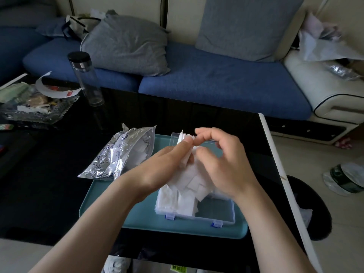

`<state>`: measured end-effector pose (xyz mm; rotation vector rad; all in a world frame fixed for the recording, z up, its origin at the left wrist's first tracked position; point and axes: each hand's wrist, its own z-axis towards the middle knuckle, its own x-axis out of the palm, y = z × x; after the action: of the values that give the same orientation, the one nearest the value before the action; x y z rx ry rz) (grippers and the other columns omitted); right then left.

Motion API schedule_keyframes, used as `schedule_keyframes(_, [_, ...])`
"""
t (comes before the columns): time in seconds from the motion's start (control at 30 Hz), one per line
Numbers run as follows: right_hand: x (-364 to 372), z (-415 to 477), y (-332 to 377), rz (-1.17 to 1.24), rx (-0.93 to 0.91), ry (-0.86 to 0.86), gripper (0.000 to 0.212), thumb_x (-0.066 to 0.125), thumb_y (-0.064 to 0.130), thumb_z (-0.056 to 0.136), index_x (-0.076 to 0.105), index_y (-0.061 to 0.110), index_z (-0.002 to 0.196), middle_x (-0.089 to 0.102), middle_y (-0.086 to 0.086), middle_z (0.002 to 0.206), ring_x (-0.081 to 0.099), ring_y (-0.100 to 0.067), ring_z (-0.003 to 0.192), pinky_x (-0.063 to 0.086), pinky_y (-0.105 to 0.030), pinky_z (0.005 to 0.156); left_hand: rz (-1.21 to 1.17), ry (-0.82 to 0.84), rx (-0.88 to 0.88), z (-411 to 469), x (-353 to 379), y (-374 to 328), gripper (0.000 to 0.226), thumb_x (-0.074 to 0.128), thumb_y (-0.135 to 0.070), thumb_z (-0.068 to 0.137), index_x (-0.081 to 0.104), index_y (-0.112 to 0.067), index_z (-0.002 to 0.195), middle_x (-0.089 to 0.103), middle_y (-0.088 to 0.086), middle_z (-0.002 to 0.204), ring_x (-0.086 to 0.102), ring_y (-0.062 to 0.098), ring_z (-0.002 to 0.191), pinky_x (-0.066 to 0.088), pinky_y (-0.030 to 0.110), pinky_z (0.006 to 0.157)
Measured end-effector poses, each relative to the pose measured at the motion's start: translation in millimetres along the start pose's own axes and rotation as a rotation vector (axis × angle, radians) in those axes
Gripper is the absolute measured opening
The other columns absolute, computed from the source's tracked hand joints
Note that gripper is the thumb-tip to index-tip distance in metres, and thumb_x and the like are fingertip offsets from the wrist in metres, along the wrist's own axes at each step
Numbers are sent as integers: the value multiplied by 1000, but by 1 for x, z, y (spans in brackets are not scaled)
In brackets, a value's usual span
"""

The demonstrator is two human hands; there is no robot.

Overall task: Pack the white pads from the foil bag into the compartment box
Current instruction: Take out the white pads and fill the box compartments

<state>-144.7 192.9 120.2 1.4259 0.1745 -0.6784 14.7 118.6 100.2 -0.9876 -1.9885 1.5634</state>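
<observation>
Pads [189,180] heaped over box [216,216]; foil bag [118,154] left; bottle [86,79] behind.

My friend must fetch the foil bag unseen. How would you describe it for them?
On the black table lies a teal tray, and the foil bag rests over its far left corner, left of the clear compartment box. It alone is crinkled silver with blue drawings.
</observation>
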Motion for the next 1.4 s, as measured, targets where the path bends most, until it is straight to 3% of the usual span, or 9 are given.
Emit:
schedule_keyframes(0.2, [9, 4, -3, -161, 26, -164, 28, 64, 45, 100, 81, 30, 84, 73, 17, 80, 70, -2, 85, 57, -36, 85, 432, -168, 161, 3, 13, 4, 62, 28, -54, 112, 54, -2, 88, 59, 12, 88, 56, 24, 84, 45, 41, 79])
schedule_keyframes(0.37, [10, 2, 6, -86, 144, -97, 27, 80, 50, 88, 82, 26, 77, 74, 16, 67, 71, 3, 69, 48, -10, 57, 574, -215, 231, 3, 22, 4, 35, 31, -23, 113, 65, -29, 115, 60, 1, 100, 46, 18, 100, 41, 34, 90])
schedule_keyframes(0.53, [12, 2, 0, -7, 227, -134, 25, 75, 20, 83, 66, 14, 60, 55, 5, 50, 50, -8, 50, 40, -24, 52, 587, -213, 219, 3, 23, 3, 27, 48, -31, 109, 48, -34, 82, 44, 8, 93, 40, 22, 91, 36, 26, 73])
schedule_keyframes(0.67, [8, 6, -4, 147, 338, -110, 10, 69, 16, 83, 76, 15, 76, 70, -7, 67, 70, -16, 67, 57, -36, 63, 388, -172, 245, 7, 14, 6, 32, 70, -51, 97, 64, -21, 87, 58, 2, 79, 49, 7, 71, 36, 14, 59])
schedule_keyframes(0.73, [5, 6, -3, 226, 355, -102, 16, 67, 11, 91, 80, 19, 86, 76, -2, 75, 73, -13, 73, 59, -30, 63, 188, -177, 189, 6, 11, 4, 32, 76, -40, 95, 68, -10, 88, 72, 11, 81, 59, 12, 70, 48, 27, 66])
schedule_keyframes(0.87, [-9, 4, -2, 221, 311, -49, 20, 64, 11, 102, 80, 23, 102, 80, 4, 88, 76, -7, 83, 59, -21, 69, 166, -285, 148, 6, 8, 3, 39, 46, -38, 104, 70, -8, 95, 70, 0, 89, 63, 18, 82, 52, 46, 85])
schedule_keyframes(1.0, [-7, 1, -7, 199, 268, -1, 29, 70, 12, 101, 72, 28, 126, 82, 9, 95, 76, -3, 90, 58, -15, 73, 218, -338, 187, 5, 14, 1, 54, 34, -42, 113, 64, 1, 98, 68, 22, 98, 64, 36, 90, 53, 54, 83])
schedule_keyframes(1.2, [4, -3, -13, 83, 188, -132, 32, 72, 13, 99, 71, 27, 128, 80, 7, 93, 75, -3, 82, 55, -17, 70, 526, -513, 305, 14, 17, 8, 44, 44, -26, 112, 50, -21, 69, 52, -4, 84, 53, 5, 75, 34, 13, 63])
schedule_keyframes(1.4, [2, -8, -16, 133, 208, -179, 24, 65, 12, 101, 76, 29, 116, 79, 7, 96, 76, -10, 88, 63, -35, 79, 445, -635, 224, 18, 22, 9, 34, 48, -23, 108, 72, -20, 84, 62, -8, 97, 56, 3, 83, 37, 14, 67])
